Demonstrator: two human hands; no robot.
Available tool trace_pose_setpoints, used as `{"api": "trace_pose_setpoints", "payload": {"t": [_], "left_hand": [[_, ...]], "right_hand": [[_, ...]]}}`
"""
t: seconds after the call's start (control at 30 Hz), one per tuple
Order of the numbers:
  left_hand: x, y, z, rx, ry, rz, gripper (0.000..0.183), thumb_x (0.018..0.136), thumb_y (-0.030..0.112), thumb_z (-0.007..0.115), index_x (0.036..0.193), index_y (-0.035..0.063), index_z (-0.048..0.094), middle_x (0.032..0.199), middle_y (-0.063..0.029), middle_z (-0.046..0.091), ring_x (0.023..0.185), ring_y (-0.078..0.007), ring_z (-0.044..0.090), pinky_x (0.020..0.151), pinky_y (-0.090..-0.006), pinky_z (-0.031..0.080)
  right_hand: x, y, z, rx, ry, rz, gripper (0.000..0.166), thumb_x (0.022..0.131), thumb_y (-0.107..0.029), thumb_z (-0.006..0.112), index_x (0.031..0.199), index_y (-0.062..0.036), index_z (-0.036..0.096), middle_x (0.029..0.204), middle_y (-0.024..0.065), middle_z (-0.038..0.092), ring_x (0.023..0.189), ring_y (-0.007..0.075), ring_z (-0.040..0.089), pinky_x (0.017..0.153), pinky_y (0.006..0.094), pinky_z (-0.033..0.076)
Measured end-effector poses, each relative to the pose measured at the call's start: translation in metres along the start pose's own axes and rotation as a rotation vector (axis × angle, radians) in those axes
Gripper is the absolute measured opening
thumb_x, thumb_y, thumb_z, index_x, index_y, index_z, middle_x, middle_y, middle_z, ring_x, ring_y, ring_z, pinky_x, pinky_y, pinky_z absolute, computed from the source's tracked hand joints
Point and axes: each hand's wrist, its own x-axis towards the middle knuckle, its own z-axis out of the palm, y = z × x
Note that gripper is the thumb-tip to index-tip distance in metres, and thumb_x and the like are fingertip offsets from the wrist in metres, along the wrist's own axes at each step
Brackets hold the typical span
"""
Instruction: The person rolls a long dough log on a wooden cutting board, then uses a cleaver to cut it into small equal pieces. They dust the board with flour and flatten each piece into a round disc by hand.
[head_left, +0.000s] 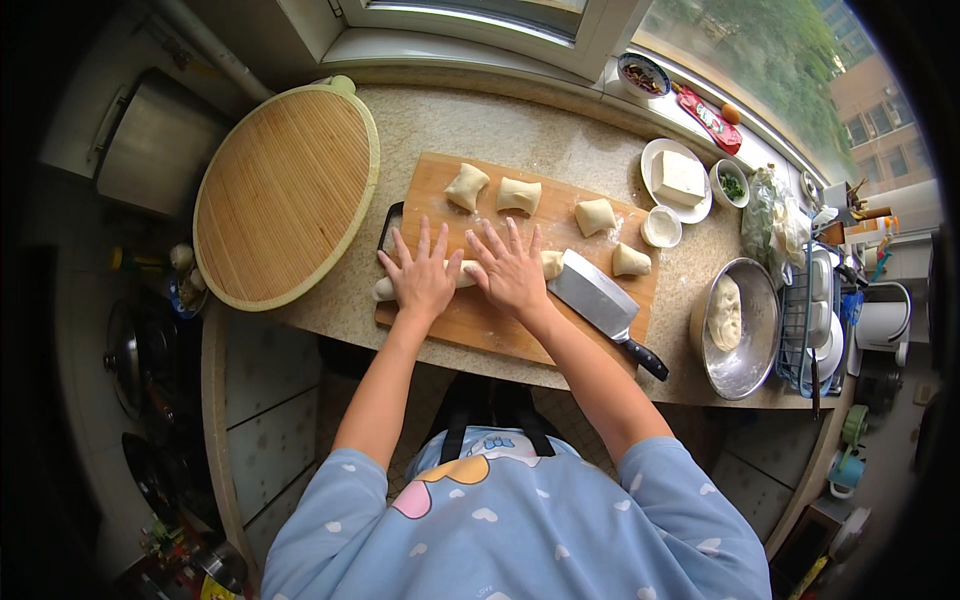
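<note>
A long roll of pale dough (467, 274) lies across the wooden cutting board (480, 328). My left hand (422, 276) rests palm down over the roll's left part, fingers spread. Beside it, my right hand (513, 271) lies flat over the right part, its fingers also apart. Both palms hide much of the roll; its two ends show. Just right of my right hand, a cleaver (596, 292) lies with its blade near the roll's end and its black handle past the board's front edge. Several cut dough pieces (519, 196) sit along the board's far and right sides.
A small bowl of flour (661, 226) stands by the board's right edge. Farther right are a plate with tofu (678, 178), a bowl of greens (729, 184), a steel bowl (756, 367) holding dough (725, 313) and a dish rack (795, 330). A round slatted board (289, 195) lies left.
</note>
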Motion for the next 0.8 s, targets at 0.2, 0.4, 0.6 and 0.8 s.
{"api": "trace_pose_setpoints", "payload": {"t": [0.2,0.4,0.6,0.8], "left_hand": [[-0.045,-0.011,0.016,-0.002,0.049,0.129,0.071,0.092,0.057,0.036,0.146,0.0125,0.029,0.154,-0.0119,0.019,0.141,-0.038,0.016,0.105,-0.0681,0.012],[-0.071,0.008,-0.01,-0.058,-0.045,0.098,0.081,0.083,0.058,0.053,0.146,0.0128,0.029,0.152,-0.0143,0.023,0.141,-0.0377,0.015,0.11,-0.0598,0.012],[-0.049,0.063,-0.001,-0.29,0.063,0.537,0.071,0.069,0.03,0.076,0.132,0.0126,0.047,0.131,-0.0112,0.044,0.124,-0.0334,0.038,0.104,-0.044,0.033],[-0.012,0.065,0.006,-0.441,0.112,0.499,0.04,0.072,0.02,0.074,0.11,0.0148,0.064,0.109,-0.0068,0.056,0.101,-0.0261,0.053,0.084,-0.0394,0.043]], "right_hand": [[-0.041,-0.005,-0.007,0.147,-0.036,-0.07,0.057,0.092,-0.045,0.045,0.142,-0.0199,0.036,0.148,0.0115,0.032,0.137,0.0296,0.029,0.113,0.0526,0.013],[-0.104,0.051,-0.056,0.404,0.224,0.162,0.039,0.081,-0.008,0.059,0.12,-0.0056,0.055,0.13,0.0172,0.048,0.124,0.0337,0.044,0.106,0.046,0.033],[-0.184,0.105,-0.055,0.086,0.032,0.543,0.051,0.073,-0.027,0.073,0.114,-0.0026,0.056,0.104,0.0119,0.054,0.098,0.0297,0.051,0.085,0.043,0.041],[-0.191,0.115,-0.055,0.042,-0.056,0.4,0.063,0.069,-0.031,0.076,0.122,-0.0059,0.053,0.092,0.0096,0.053,0.089,0.0268,0.053,0.076,0.0379,0.044]]}}
